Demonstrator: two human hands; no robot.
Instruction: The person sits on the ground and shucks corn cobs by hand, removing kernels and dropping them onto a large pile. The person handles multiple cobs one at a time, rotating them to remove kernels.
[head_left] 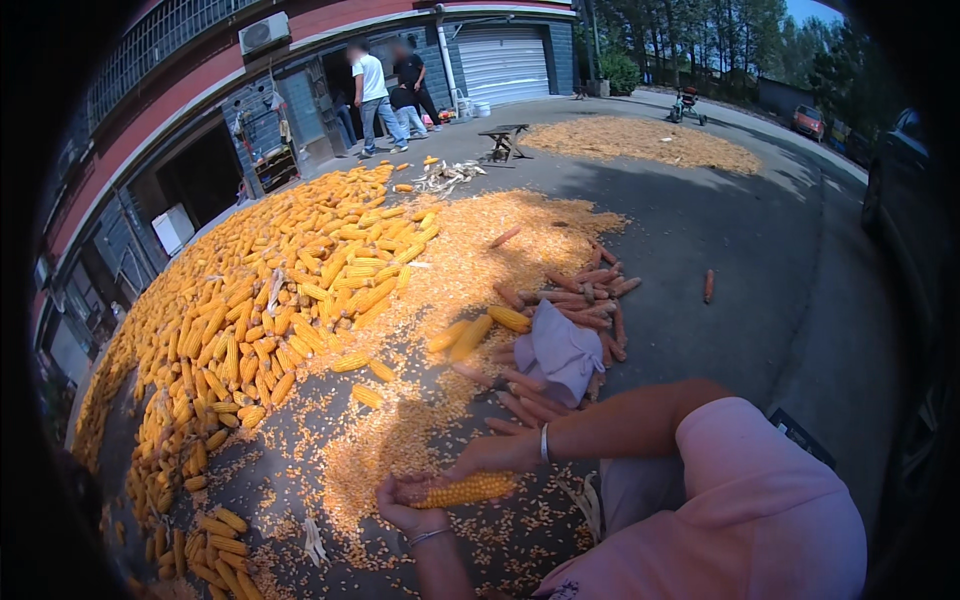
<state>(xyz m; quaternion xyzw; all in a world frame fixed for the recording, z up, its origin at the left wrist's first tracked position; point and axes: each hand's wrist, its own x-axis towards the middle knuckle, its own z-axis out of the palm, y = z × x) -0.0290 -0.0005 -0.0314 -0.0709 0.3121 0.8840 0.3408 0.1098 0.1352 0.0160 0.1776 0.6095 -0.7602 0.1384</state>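
Note:
Low in the picture, an ear of yellow corn (470, 489) lies sideways between my hands. My left hand (408, 508), a bracelet at its wrist, has its fingers curled round the ear's left end. My right hand (492, 456), with a silver bangle, reaches over from the right and presses its fingers on the ear from above. The fingertips are partly hidden where the hands meet. Loose kernels (370, 465) cover the ground around and beyond my hands. Three yellow ears (470, 338) rest farther off, beside a lilac cloth thing like a hat (565, 350).
A large heap of corn ears (290, 310) spreads along the left. Reddish stripped cobs (590, 300) are piled ahead, around the lilac cloth. Beyond are a folding stool (503, 143), another spread of pale grain-like material (640, 143) and people (370, 90) by a doorway. A dark car (905, 190) stands right.

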